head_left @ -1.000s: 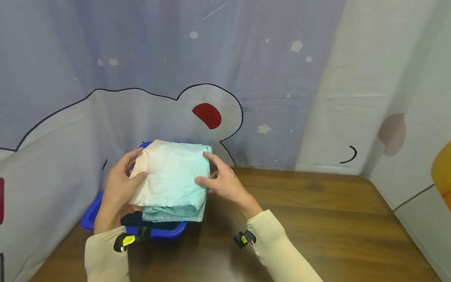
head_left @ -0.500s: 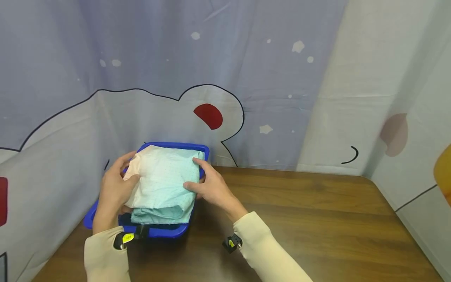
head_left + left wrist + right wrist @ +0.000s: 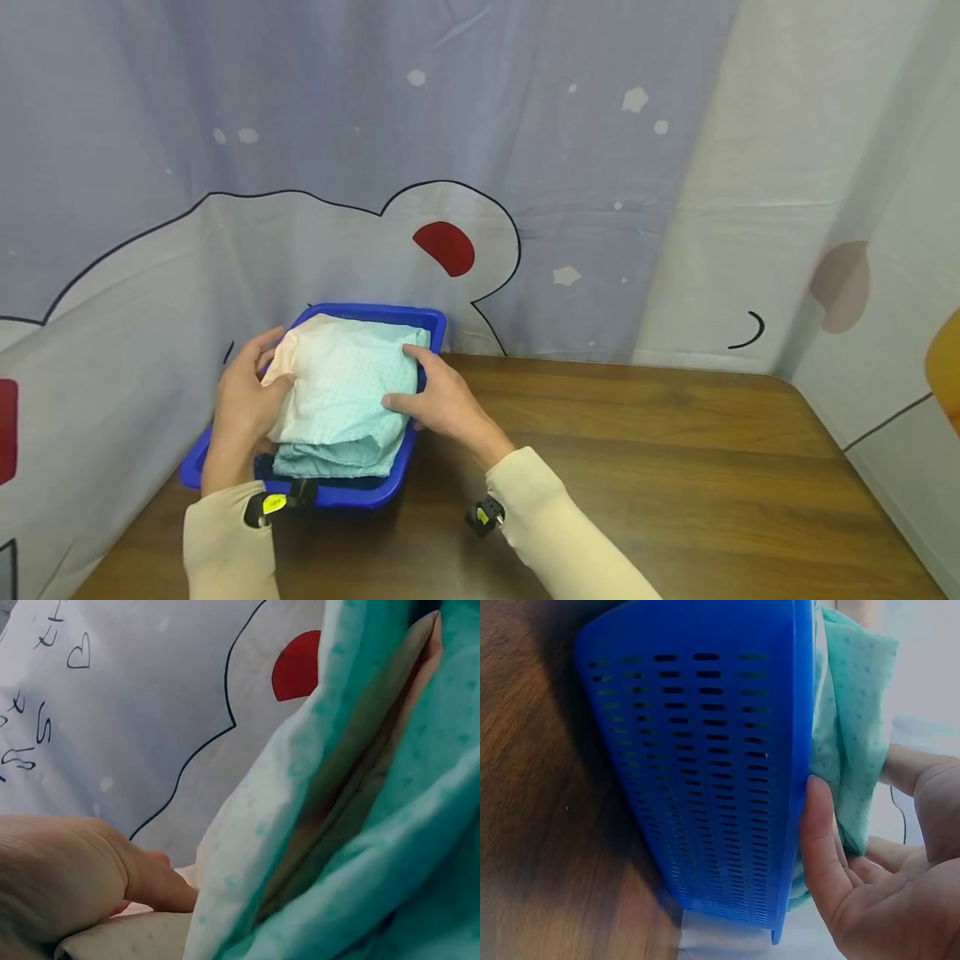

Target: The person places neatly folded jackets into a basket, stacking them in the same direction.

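A folded cloth [image 3: 345, 383], fading from pale peach to mint with tiny dots, lies in the mouth of a blue plastic basket [image 3: 352, 497]. My left hand [image 3: 242, 408] holds its left edge, thumb on top. On the opposite edge my right hand [image 3: 450, 406] grips the cloth with thumb above and other fingers lower down. In the right wrist view the fingertips of that hand [image 3: 885, 889] are right at the basket's rim, and mint folds stick out above it. Loose layers of the cloth [image 3: 247, 855] gape open in the left wrist view.
The slotted basket stands on a brown wooden table [image 3: 645, 475], at its left back. Behind and beside it hangs a printed curtain [image 3: 315, 242], close to the basket's far and left sides. Table surface extends to the right.
Both hands have lowered the cloth into the basket's mouth and shifted it slightly left. More of the basket's far and right rim shows now. Movement is small over the last half second.
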Available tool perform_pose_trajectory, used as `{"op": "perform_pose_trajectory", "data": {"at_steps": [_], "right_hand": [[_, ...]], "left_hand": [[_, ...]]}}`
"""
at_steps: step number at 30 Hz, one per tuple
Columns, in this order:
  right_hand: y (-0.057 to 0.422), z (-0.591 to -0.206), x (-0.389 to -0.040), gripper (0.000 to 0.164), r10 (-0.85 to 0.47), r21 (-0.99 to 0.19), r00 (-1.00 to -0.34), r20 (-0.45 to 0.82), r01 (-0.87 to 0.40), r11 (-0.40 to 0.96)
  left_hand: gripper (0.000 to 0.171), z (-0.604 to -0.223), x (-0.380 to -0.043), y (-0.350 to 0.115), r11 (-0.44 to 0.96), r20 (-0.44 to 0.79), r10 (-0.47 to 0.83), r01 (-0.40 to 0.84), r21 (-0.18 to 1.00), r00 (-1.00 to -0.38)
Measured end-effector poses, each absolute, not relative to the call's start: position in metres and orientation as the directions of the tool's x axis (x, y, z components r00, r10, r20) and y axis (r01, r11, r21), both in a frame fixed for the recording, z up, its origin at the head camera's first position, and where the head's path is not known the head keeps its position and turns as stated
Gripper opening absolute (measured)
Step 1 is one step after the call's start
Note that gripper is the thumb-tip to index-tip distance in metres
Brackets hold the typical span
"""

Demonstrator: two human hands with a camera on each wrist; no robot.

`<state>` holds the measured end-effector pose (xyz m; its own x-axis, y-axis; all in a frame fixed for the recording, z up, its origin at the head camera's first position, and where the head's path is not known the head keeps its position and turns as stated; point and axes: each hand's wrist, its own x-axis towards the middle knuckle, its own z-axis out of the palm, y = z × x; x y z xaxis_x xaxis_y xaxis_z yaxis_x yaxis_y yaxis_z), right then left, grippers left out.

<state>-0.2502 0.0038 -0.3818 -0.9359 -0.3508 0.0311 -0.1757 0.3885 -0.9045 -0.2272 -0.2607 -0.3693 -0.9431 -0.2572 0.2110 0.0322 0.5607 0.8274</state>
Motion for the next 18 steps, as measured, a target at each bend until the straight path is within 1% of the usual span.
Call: {"op": "perform_pose_trajectory", "data": {"at_steps": [5, 10, 14, 18], "right_hand": [[0.005, -0.384, -0.250, 0.082, -0.374, -0.871, -0.927, 0.024, -0.203, 0.447], [0.009, -0.389, -0.249, 0.080, -0.399, -0.844, -0.917, -0.004, -0.211, 0.493], [0.015, -0.393, -0.249, 0.076, -0.411, -0.853, -0.912, 0.006, -0.219, 0.474], [0.023, -0.396, -0.250, 0.070, -0.413, -0.870, -0.909, 0.052, -0.244, 0.428]], "left_hand": [[0.073, -0.373, -0.229, -0.265, 0.617, 0.178, -0.255, -0.018, 0.787, -0.950], [0.076, -0.372, -0.226, -0.270, 0.681, 0.122, -0.212, -0.057, 0.730, -0.970], [0.079, -0.370, -0.224, -0.273, 0.748, 0.053, -0.188, -0.108, 0.654, -0.981], [0.085, -0.369, -0.221, -0.276, 0.788, -0.006, -0.208, -0.171, 0.592, -0.978]]}}
